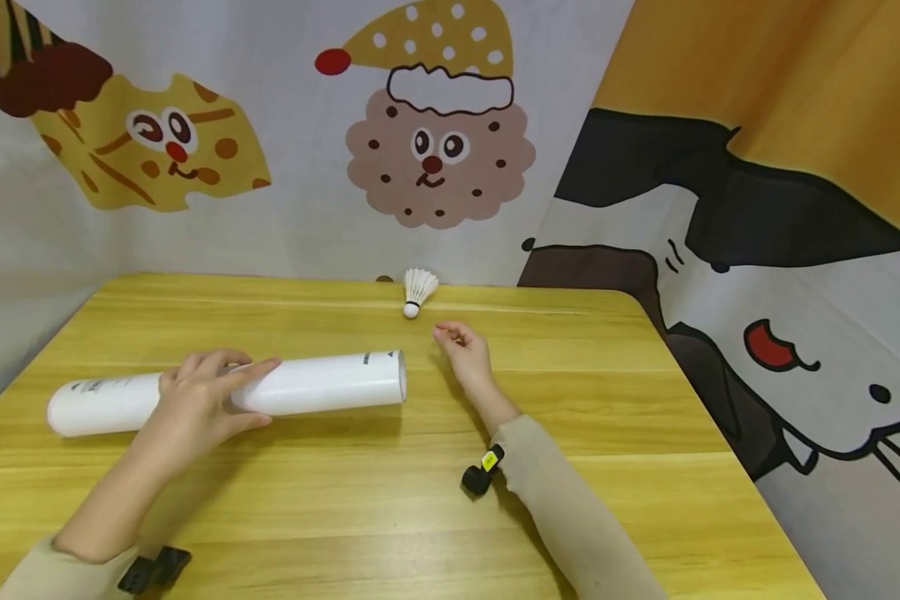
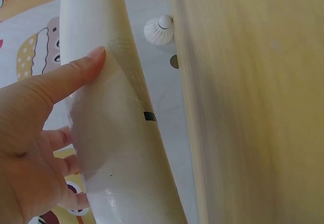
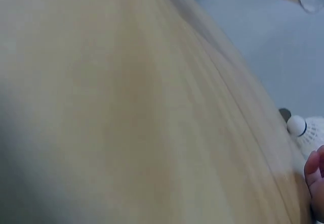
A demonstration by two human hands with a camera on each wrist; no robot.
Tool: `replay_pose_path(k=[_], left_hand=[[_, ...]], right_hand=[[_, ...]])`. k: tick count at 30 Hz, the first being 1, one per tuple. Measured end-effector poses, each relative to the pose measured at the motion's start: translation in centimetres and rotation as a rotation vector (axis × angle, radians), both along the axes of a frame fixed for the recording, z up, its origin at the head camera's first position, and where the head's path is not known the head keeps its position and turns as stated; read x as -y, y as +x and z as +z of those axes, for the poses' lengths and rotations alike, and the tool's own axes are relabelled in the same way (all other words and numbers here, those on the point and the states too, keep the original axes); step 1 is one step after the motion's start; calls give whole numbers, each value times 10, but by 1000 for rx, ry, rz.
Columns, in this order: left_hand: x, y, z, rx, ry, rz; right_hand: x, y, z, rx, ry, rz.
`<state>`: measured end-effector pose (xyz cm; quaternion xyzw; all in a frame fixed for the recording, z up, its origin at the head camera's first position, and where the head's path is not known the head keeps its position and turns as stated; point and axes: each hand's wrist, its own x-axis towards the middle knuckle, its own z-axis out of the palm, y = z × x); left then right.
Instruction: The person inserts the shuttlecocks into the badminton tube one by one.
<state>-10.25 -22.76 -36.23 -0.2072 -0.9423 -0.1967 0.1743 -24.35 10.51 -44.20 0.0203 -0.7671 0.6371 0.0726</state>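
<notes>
My left hand grips a long white shuttlecock tube around its middle, thumb on the near side and fingers over the top. The tube lies nearly level across the left half of the table, tilted slightly up to the right, with small dark print near its ends. In the left wrist view the thumb presses along the tube's wall. A white feather shuttlecock rests near the table's back edge, cork toward me. Just right of it and nearer me is my right hand, its fingers loosely curled with nothing visible in them.
The wooden table has rounded back corners. Behind it hangs a white cloth with cartoon food, and a patterned cloth hangs at the right. Black wrist cameras are strapped at both sleeves.
</notes>
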Motion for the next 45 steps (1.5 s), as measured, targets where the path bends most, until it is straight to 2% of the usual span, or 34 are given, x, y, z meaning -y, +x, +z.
replay_pose_path(k=[7, 15, 22, 29, 33, 39, 45], left_hand=[[0, -1, -1, 0, 12, -6], [1, -1, -1, -2, 22, -3], [-1, -2, -3, -13, 31, -29], [0, -3, -3, -11, 29, -24], [0, -3, -3, -8, 42, -36], [2, -3, -2, -1, 27, -15], [2, -3, -3, 5, 39, -26]], right_hand=[[2, -20, -3, -23, -10, -17], [3, -38, 3, 21, -6, -17], [-3, -56, 14, 15, 149, 4], [-4, -73, 28, 32, 321, 86], [-5, -78, 36, 72, 350, 129], [-4, -82, 45, 123, 410, 192], [1, -86, 49, 141, 476, 205]])
